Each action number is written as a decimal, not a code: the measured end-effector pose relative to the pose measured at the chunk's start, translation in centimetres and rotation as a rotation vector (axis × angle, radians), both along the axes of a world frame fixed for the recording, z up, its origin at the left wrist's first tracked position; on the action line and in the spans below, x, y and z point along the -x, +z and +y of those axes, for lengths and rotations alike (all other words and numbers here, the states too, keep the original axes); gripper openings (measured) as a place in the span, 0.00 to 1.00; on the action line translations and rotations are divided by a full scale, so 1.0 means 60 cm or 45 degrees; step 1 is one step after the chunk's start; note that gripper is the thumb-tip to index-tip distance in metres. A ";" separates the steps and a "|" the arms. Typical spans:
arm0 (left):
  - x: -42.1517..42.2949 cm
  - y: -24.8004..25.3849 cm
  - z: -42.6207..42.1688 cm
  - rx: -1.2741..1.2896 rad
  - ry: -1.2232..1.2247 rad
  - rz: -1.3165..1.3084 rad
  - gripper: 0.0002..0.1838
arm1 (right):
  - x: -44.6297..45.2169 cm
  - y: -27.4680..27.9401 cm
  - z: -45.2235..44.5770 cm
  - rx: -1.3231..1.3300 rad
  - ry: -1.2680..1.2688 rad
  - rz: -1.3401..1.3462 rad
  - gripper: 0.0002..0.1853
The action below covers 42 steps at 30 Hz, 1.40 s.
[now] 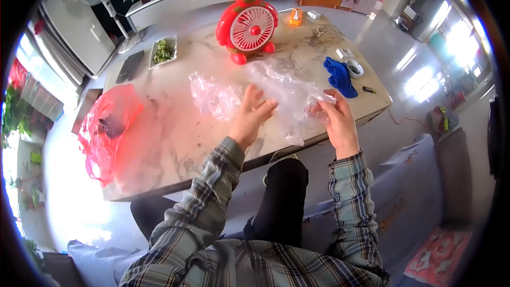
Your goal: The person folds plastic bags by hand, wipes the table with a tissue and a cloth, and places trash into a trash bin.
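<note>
One clear, crinkled piece of plastic film [289, 91], pinched at its right end

The film spreads above the marble-patterned stone counter [170, 151], between the two grips and a little beyond them. The right grip [342, 125] is closed on it, thumb and fingertips pressed together on the gathered end. The left grip [248, 121] is open, fingers loosely spread, just beside the film's left edge; whether a fingertip touches it, I cannot tell. From the right fingertips the film runs away to the left, toward the foot of the red-and-gold figure-shaped fan with a white grille [248, 24], while a loose tail drops toward the counter's near edge. How much of it rests on the stone is hard to make out.

The film is thin, colourless and see-through, with the pale stone showing under it. Creases cross it everywhere and catch the light in white streaks; its outline is ragged, and the part by the right fingertips is bunched tightest.

A second, crumpled heap of clear plastic [211, 96] lies on the counter just left of the left grip, faintly pink and more compact. Beyond the right grip sits a crumpled bright-blue piece of soft material [341, 77], and far to the left a translucent red plastic bag [110, 127].
</note>
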<state>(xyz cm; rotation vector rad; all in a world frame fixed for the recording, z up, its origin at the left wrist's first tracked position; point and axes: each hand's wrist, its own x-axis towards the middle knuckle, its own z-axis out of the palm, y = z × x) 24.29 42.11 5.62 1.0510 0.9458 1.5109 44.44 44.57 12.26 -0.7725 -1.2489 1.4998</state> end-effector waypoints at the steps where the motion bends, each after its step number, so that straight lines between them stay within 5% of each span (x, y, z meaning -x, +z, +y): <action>1: 0.004 0.009 0.003 0.028 -0.117 -0.021 0.27 | -0.001 0.007 -0.012 -0.008 -0.006 -0.029 0.05; 3: 0.001 0.037 -0.015 0.074 -0.101 -0.006 0.08 | -0.005 0.015 -0.027 0.088 -0.101 0.080 0.07; 5: 0.017 0.050 -0.038 -0.132 0.015 0.158 0.08 | -0.024 0.023 -0.030 0.297 -0.279 0.351 0.10; 6: 0.030 0.060 -0.046 -0.239 0.071 0.243 0.08 | -0.043 0.019 -0.020 0.383 -0.046 0.548 0.11; 8: 0.055 0.095 -0.067 -0.408 0.041 0.515 0.28 | -0.074 0.006 0.005 0.542 0.430 0.931 0.14; 9: 0.062 0.108 -0.079 -0.434 0.000 0.553 0.35 | -0.054 0.032 -0.013 0.674 0.116 0.888 0.17; 11: 0.070 0.105 -0.086 -0.450 -0.008 0.840 0.53 | -0.040 0.053 -0.036 0.749 0.253 1.021 0.17; 14: 0.062 0.067 -0.077 -0.126 0.189 0.458 0.51 | -0.027 0.063 -0.051 0.821 0.445 1.197 0.18; 15: 0.062 0.055 -0.075 0.128 0.090 -0.221 0.48 | -0.027 0.054 -0.046 0.841 0.512 1.278 0.18; 18: 0.048 -0.017 -0.072 0.264 -0.704 -1.190 0.36 | -0.021 0.073 -0.073 0.889 0.600 1.411 0.09; 23: 0.045 0.018 -0.121 0.009 -0.205 -1.002 0.07 | -0.045 0.051 -0.070 0.893 0.204 1.473 0.04; 26: 0.104 0.058 -0.161 -0.097 -0.065 -0.796 0.11 | -0.047 0.025 -0.056 0.979 0.283 1.603 0.05; 28: 0.098 0.057 -0.169 0.086 -0.118 -0.884 0.22 | -0.016 0.025 -0.063 1.060 0.494 1.621 0.05; 30: 0.064 0.066 -0.194 0.238 -0.337 -0.752 0.37 | 0.045 0.011 -0.079 1.090 0.356 1.514 0.03; 32: 0.040 0.043 -0.201 0.201 -0.551 -1.274 0.33 | 0.108 0.007 -0.101 1.279 0.661 1.280 0.05; 34: 0.069 0.015 -0.195 0.268 -0.176 -1.413 0.27 | 0.143 -0.007 -0.114 1.235 0.499 1.056 0.05; 35: 0.082 0.001 -0.193 0.305 0.015 -1.484 0.25 | 0.138 -0.016 -0.113 1.164 0.630 1.210 0.07; 36: 0.123 -0.007 -0.209 0.285 0.028 -1.340 0.15 | 0.132 -0.016 -0.109 1.098 0.560 1.259 0.06; 38: 0.194 0.013 -0.240 0.247 0.499 -1.018 0.12 | 0.091 -0.070 -0.040 1.108 0.389 1.225 0.05; 39: 0.235 0.039 -0.268 -0.014 0.312 -0.731 0.09 | 0.092 -0.053 -0.042 1.120 0.256 1.150 0.04; 42: 0.310 0.061 -0.298 -0.193 0.512 -0.464 0.10 | 0.109 -0.044 -0.041 1.139 0.095 1.049 0.04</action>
